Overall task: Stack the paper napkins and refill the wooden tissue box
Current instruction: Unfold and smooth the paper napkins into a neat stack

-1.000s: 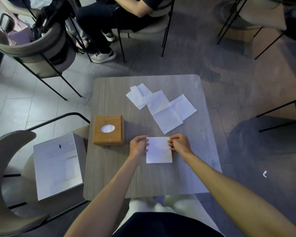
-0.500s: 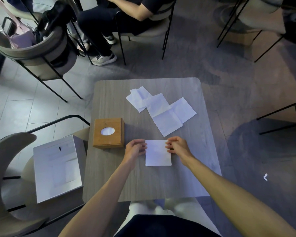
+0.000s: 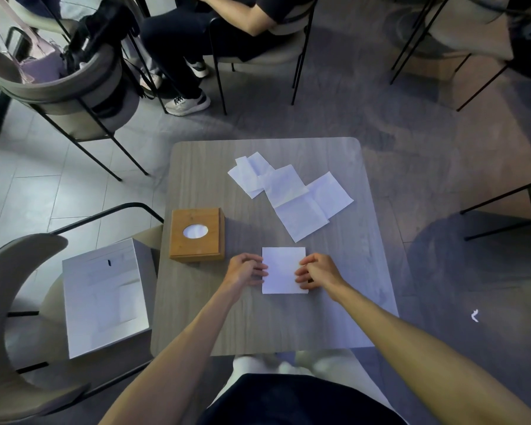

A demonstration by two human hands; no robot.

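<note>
A square white paper napkin [image 3: 283, 265] lies flat on the grey table [image 3: 258, 323] in front of me. My left hand [image 3: 245, 269] has curled fingers on the napkin's left edge. The right edge is under the fingertips of my right hand [image 3: 318, 271]. To the left of the napkin stands the wooden tissue box [image 3: 210, 245], lid on, with white showing through its oval opening. Several loose napkins [image 3: 299, 214] lie overlapping and askew on the far half of the table.
A white cardboard box [image 3: 105, 297] rests on the chair [image 3: 10, 302] at my left. Another chair with bags [image 3: 74, 84] stands far left. A seated person's legs [image 3: 178, 47] are beyond the table, and black chair legs [image 3: 503, 210] are at right.
Both hands have slid from the napkin's upper corners down along its side edges. The view has shifted slightly; the box and loose napkins stay put.
</note>
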